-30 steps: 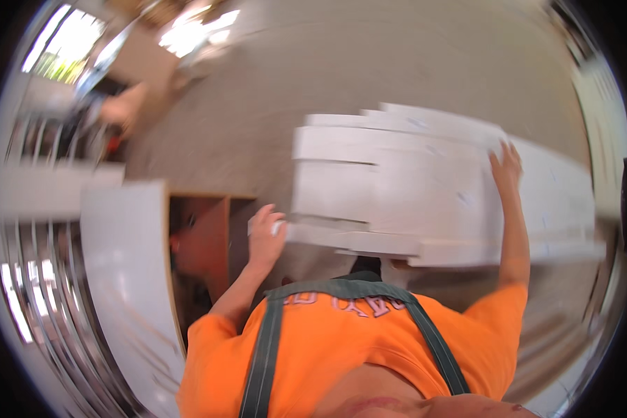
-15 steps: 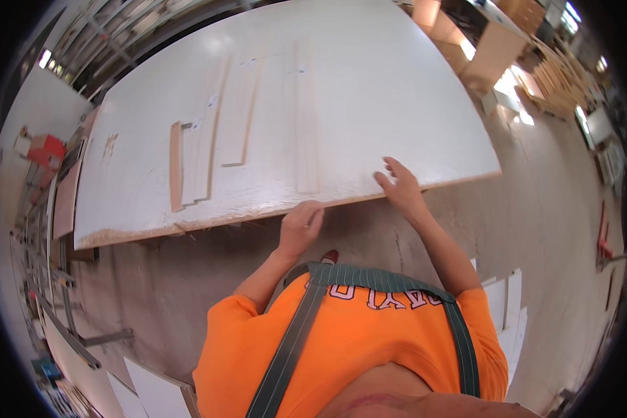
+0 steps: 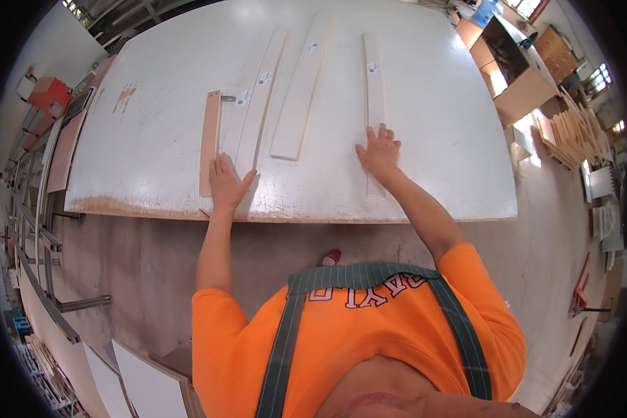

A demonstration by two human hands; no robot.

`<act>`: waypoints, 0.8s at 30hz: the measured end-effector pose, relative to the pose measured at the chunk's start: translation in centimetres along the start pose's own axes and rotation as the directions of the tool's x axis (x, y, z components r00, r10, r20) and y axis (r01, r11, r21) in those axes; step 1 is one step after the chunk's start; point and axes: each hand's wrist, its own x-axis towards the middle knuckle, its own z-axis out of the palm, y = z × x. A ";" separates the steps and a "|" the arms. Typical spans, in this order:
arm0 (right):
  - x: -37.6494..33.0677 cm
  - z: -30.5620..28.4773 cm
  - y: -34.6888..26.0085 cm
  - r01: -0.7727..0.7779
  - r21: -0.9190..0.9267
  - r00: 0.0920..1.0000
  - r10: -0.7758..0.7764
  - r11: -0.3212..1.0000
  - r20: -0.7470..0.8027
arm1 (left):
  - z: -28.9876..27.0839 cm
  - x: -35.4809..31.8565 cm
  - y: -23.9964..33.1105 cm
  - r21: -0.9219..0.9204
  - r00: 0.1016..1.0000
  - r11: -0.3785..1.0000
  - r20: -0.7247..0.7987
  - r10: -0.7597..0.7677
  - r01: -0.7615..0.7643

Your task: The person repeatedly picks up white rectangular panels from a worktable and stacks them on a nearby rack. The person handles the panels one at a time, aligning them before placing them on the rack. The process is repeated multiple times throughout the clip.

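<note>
My left hand (image 3: 229, 182) lies with fingers spread over the near ends of a bare-wood strip (image 3: 210, 132) and the narrow white strips (image 3: 259, 104) beside it. My right hand (image 3: 380, 150) rests open, palm down, on another long white strip (image 3: 374, 83), covering part of its near half. Between the hands a white strip (image 3: 302, 97) lies by itself, slightly slanted. Small printed labels are stuck on the white strips. A small dark piece (image 3: 228, 98) sticks out beside the far end of the bare-wood strip. All of these lie on a large white tabletop (image 3: 446, 125).
The tabletop's front edge is worn, most of all at the left. A red box (image 3: 50, 96) and metal framing stand at the left. White panels (image 3: 150, 373) lean at the lower left. A wooden cabinet (image 3: 512, 70) and stacked wood pieces (image 3: 568, 132) are at the far right.
Both hands have moved from the table's front edge onto the strips, the left going leftward and forward, the right forward. The whole view has shifted, so the strips appear further right.
</note>
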 end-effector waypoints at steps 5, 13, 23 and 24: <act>5.0 0.3 -11.0 -0.079 0.339 0.990 0.035 0.938 0.135 | 1.5 1.3 2.5 0.104 0.999 0.995 0.047 -0.010 0.005; 8.0 2.2 -13.3 -0.258 0.216 0.964 0.266 0.942 -0.008 | 2.2 -0.1 9.3 0.061 0.989 0.991 0.078 -0.126 0.121; 7.4 2.5 -12.5 -0.197 0.171 0.978 0.205 0.965 -0.026 | 2.9 -2.2 12.3 -0.037 0.989 0.993 0.103 -0.108 0.112; 7.2 2.3 -11.6 -0.201 0.233 0.978 0.209 0.952 -0.013 | 2.8 -2.1 12.0 -0.005 0.987 0.995 0.124 -0.102 0.103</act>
